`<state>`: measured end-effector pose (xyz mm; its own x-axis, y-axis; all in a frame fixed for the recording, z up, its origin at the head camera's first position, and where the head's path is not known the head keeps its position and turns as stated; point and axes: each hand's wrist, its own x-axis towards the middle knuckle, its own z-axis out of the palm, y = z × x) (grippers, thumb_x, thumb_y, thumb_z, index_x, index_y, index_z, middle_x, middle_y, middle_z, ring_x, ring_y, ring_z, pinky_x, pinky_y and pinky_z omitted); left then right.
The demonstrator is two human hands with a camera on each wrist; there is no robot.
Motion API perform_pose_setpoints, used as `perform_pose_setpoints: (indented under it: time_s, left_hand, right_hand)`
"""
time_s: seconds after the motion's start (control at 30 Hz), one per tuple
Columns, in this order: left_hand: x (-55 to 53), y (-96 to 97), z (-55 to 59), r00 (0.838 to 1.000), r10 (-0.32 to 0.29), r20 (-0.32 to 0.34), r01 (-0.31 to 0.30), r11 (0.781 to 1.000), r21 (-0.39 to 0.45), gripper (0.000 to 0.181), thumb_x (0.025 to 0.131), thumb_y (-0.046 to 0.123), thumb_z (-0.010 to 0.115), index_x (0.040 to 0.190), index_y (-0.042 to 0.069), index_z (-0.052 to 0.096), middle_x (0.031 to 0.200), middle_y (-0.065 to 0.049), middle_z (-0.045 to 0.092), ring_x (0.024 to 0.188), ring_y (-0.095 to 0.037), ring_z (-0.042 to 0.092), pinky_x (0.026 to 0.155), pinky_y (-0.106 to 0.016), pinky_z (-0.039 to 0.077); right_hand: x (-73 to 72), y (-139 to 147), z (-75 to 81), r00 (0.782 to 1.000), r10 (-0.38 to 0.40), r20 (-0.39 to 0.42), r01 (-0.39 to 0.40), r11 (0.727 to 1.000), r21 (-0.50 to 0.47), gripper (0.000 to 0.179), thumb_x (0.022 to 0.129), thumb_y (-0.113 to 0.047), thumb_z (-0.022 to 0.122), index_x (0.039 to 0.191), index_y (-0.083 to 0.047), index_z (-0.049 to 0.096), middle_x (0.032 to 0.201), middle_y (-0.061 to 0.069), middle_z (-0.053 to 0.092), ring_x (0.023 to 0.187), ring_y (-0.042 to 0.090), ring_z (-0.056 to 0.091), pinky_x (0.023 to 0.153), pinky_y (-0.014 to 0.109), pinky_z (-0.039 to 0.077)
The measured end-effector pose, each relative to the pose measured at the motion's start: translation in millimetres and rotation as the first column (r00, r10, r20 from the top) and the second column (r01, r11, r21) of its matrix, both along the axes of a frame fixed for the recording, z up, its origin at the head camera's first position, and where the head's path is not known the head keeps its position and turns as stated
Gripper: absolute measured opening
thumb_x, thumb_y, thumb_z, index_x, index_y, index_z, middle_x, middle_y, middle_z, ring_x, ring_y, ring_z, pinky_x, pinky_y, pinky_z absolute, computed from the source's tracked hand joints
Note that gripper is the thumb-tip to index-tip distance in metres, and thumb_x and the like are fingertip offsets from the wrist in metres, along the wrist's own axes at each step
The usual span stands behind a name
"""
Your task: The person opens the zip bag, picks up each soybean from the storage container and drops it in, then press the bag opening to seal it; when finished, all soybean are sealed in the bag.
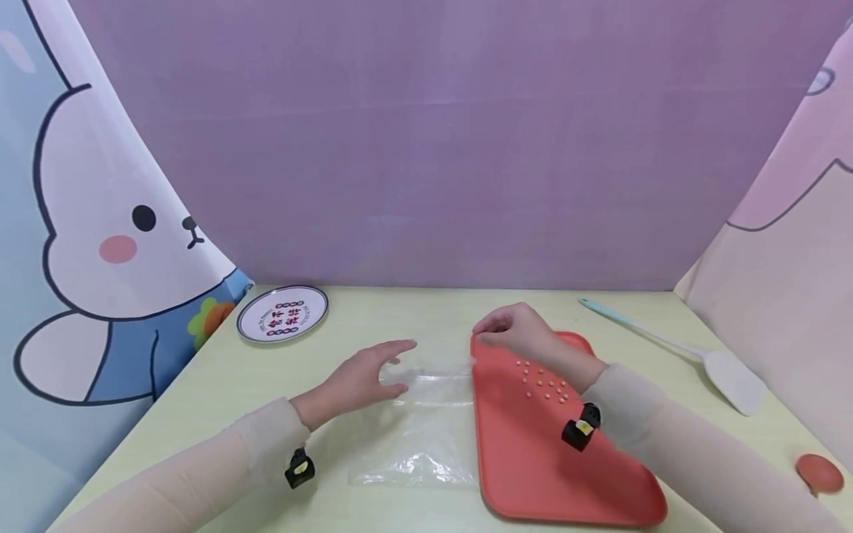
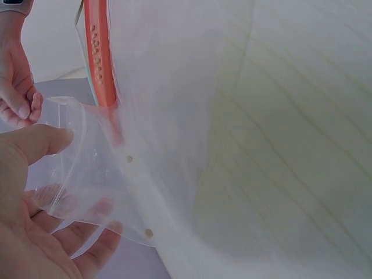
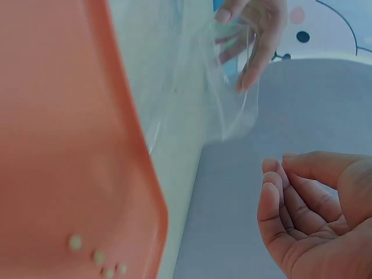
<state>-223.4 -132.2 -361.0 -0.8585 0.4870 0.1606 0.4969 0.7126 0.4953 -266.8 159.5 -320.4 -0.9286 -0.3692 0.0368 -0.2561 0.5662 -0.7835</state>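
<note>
A clear plastic bag (image 1: 420, 437) lies on the table with its mouth raised. At that mouth is my left hand (image 1: 360, 376), thumb and fingers spread wide apart; through the film some of its fingers (image 2: 96, 250) show. Over the far left corner of the red tray (image 1: 526, 474), my right hand (image 1: 523, 331) has its fingers curled and thumb meeting forefinger. Between those tips no object shows, though something tiny could be hidden. Several small pale bean-like balls (image 1: 541, 383) lie scattered on the tray. Two similar balls (image 2: 129, 158) appear at the bag in the left wrist view.
A white plate (image 1: 283, 314) with red lettering sits at the table's back left. On the right lies a spatula (image 1: 733, 379) with a pale green handle. A red spoon-like piece (image 1: 820, 474) is at the right edge. A purple curtain (image 1: 426, 148) hangs behind the table.
</note>
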Motion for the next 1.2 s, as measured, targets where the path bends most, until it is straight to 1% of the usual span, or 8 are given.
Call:
perform_pose_setpoints:
  time_s: [0.17, 0.27, 0.47, 0.73, 0.83, 0.93, 1.0, 1.2]
  left_hand:
    - [0.5, 0.2, -2.4, 1.0, -0.004, 0.004, 0.004, 1.0, 0.009, 0.068, 0.084, 0.018, 0.075, 0.145, 0.01, 0.045, 0.147, -0.009, 0.048, 0.115, -0.027, 0.062, 0.095, -0.042, 0.052]
    - [0.7, -0.2, -3.1, 1.0, -0.002, 0.009, 0.002, 1.0, 0.008, 0.068, 0.084, 0.017, 0.075, 0.144, 0.01, 0.045, 0.146, -0.01, 0.049, 0.115, -0.028, 0.062, 0.096, -0.043, 0.052]
    - [0.4, -2.6, -4.0, 1.0, 0.008, 0.018, -0.009, 1.0, 0.007, 0.068, 0.084, 0.017, 0.075, 0.145, 0.011, 0.044, 0.148, -0.008, 0.047, 0.115, -0.028, 0.062, 0.097, -0.044, 0.051]
    - [-0.6, -4.4, -4.2, 1.0, 0.001, 0.011, -0.001, 1.0, 0.003, 0.068, 0.084, 0.017, 0.074, 0.145, 0.01, 0.044, 0.148, -0.009, 0.047, 0.115, -0.028, 0.062, 0.096, -0.044, 0.052]
    - [-1.6, -4.1, -4.4, 1.0, 0.003, 0.014, -0.003, 1.0, -0.002, 0.069, 0.085, 0.018, 0.074, 0.145, 0.011, 0.044, 0.148, -0.008, 0.046, 0.116, -0.027, 0.062, 0.097, -0.043, 0.051]
    - [-2.4, -3.5, -4.4, 1.0, 0.003, 0.013, -0.003, 1.0, -0.006, 0.069, 0.085, 0.019, 0.075, 0.146, 0.011, 0.044, 0.149, -0.007, 0.046, 0.116, -0.026, 0.062, 0.097, -0.044, 0.051]
    - [-2.7, -3.0, -4.1, 1.0, 0.002, 0.012, -0.002, 1.0, -0.007, 0.069, 0.084, 0.019, 0.075, 0.146, 0.011, 0.043, 0.149, -0.007, 0.046, 0.116, -0.026, 0.062, 0.097, -0.044, 0.051]
    - [-2.1, -2.1, -5.9, 1.0, -0.002, 0.015, 0.002, 1.0, 0.002, 0.069, 0.084, 0.018, 0.075, 0.146, 0.012, 0.043, 0.148, -0.008, 0.047, 0.116, -0.027, 0.062, 0.096, -0.044, 0.051]
  right_hand:
    - [-0.5, 25, -5.1, 0.999, -0.035, 0.033, 0.035, 0.999, -0.002, 0.016, 0.09, -0.02, 0.068, 0.103, -0.012, 0.074, 0.097, 0.007, 0.072, 0.088, 0.016, 0.065, 0.076, 0.032, 0.055]
    - [-1.6, 38, -11.1, 0.997, -0.061, 0.041, 0.061, 0.998, 0.002, 0.017, 0.091, -0.02, 0.068, 0.103, -0.01, 0.073, 0.096, 0.005, 0.071, 0.09, 0.019, 0.065, 0.079, 0.036, 0.056]
    - [-3.5, 62, -20.3, 0.997, -0.072, 0.024, 0.072, 0.997, 0.023, 0.018, 0.092, -0.019, 0.066, 0.103, -0.007, 0.073, 0.101, 0.014, 0.07, 0.098, 0.031, 0.065, 0.084, 0.044, 0.055]
    - [-12.8, 79, -31.1, 0.996, -0.082, 0.018, 0.081, 0.994, 0.074, 0.024, 0.092, -0.015, 0.066, 0.108, 0.001, 0.071, 0.102, 0.012, 0.071, 0.096, 0.023, 0.065, 0.086, 0.046, 0.055]
    - [-20.2, 82, -38.7, 0.997, -0.072, 0.014, 0.071, 0.995, 0.069, 0.023, 0.091, -0.012, 0.067, 0.106, 0.004, 0.071, 0.1, 0.014, 0.072, 0.093, 0.022, 0.066, 0.083, 0.042, 0.056]
    - [-27.9, 84, -47.2, 0.998, -0.056, 0.012, 0.055, 0.996, 0.073, 0.022, 0.089, -0.01, 0.068, 0.104, 0.006, 0.071, 0.098, 0.014, 0.073, 0.089, 0.018, 0.066, 0.078, 0.034, 0.056]
    - [-31.9, 84, -52.2, 0.998, -0.055, 0.028, 0.053, 0.996, 0.076, 0.02, 0.088, -0.008, 0.069, 0.103, 0.005, 0.071, 0.097, 0.014, 0.073, 0.085, 0.015, 0.065, 0.074, 0.031, 0.055]
    - [-34.1, 81, -61.2, 0.995, -0.053, 0.088, 0.042, 0.991, 0.126, 0.017, 0.086, -0.008, 0.071, 0.101, 0.0, 0.073, 0.097, 0.012, 0.071, 0.079, 0.015, 0.062, 0.068, 0.03, 0.053]
